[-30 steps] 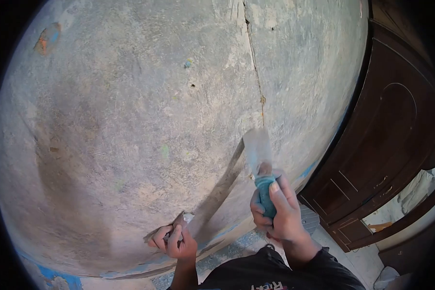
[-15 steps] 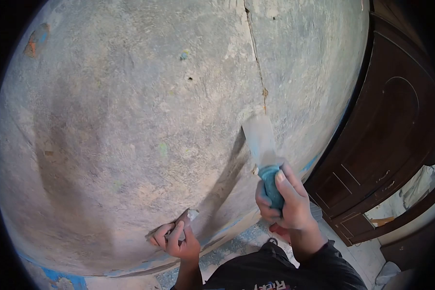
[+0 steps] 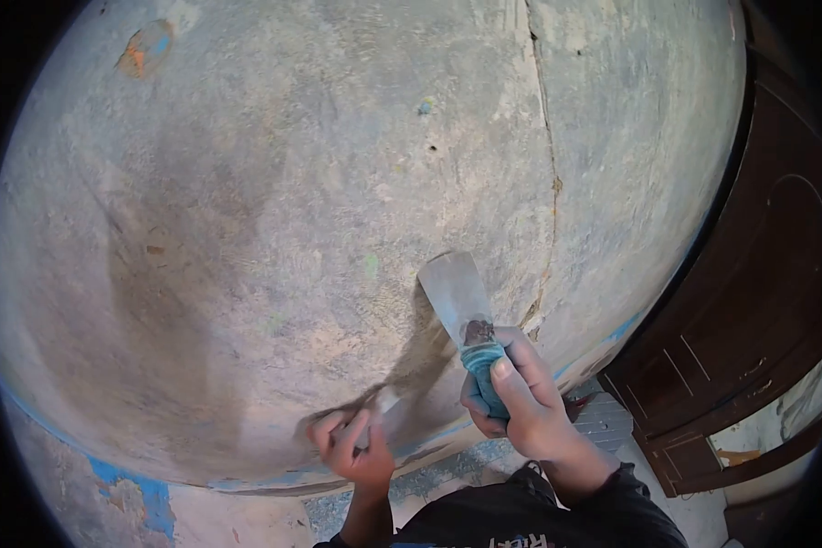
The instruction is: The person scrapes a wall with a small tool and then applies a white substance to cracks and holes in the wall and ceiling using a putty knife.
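My right hand point(image 3: 525, 402) is closed around the teal handle of a putty knife point(image 3: 457, 288). Its broad metal blade points up and left, close to the wall point(image 3: 320, 210); whether the edge touches is hard to tell. A long crack point(image 3: 550, 137) runs down the wall to the right of the blade, with rough chipped edges lower down. Low on the wall, my left hand point(image 3: 352, 447) is closed on a small greyish piece with a pale tip point(image 3: 384, 400); blur and the fingers hide what kind it is.
Patchy grey plaster shows a small hole point(image 3: 433, 148) and an orange-and-blue patch point(image 3: 146, 50). Blue paint point(image 3: 132, 484) peels along the wall's bottom. At right stands a dark wooden cabinet point(image 3: 703, 329) with a mirror-like panel point(image 3: 776, 416). Pale flooring lies below.
The putty knife has moved left and down from the crack, its blade now tilted left. My view has shifted, so the wall appears farther right. Both hands keep their hold.
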Demonstrator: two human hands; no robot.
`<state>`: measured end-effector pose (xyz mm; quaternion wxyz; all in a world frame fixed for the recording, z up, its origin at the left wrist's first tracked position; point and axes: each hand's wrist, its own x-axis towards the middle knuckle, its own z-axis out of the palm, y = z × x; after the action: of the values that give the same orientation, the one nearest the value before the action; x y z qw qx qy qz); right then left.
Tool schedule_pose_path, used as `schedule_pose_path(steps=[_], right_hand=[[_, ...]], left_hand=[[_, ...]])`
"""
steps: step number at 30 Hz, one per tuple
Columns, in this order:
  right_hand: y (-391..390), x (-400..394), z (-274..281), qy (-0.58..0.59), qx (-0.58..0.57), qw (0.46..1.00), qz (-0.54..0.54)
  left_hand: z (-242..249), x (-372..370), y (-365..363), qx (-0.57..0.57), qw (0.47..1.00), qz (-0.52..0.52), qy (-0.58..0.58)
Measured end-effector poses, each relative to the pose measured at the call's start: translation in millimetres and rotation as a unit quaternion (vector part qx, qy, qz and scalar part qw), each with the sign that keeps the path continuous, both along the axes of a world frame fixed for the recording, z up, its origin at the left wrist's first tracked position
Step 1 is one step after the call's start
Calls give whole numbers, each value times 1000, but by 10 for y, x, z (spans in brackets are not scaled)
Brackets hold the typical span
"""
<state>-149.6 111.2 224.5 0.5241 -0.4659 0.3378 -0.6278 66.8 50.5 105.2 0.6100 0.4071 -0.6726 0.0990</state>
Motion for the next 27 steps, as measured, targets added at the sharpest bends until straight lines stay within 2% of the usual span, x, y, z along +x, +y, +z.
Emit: schedule_pose_path(steps=[2, 4, 8, 14, 17, 20, 21, 27], right_hand=[[28, 65, -1, 1, 12, 1000, -20], [52, 118, 68, -1, 4, 1000, -24], [70, 229, 49, 19, -25, 998, -50], [92, 212, 194, 40, -3, 998, -58], [-27, 228, 167, 63, -70, 993, -75], [44, 224, 48, 50, -13, 994, -101], [104, 162, 38, 3, 18, 998, -58], [142, 227, 107, -1, 23, 998, -66]], left_hand=[[-74, 180, 8, -20, 997, -1, 72], [7, 326, -38, -28, 996, 36, 82], [119, 449, -116, -63, 995, 39, 72], [180, 462, -248, -127, 988, 65, 63], [266, 449, -297, -137, 987, 56, 54], [396, 491, -293, -132, 989, 60, 22], [413, 492, -299, -129, 990, 65, 12], [406, 496, -274, -118, 992, 49, 20]])
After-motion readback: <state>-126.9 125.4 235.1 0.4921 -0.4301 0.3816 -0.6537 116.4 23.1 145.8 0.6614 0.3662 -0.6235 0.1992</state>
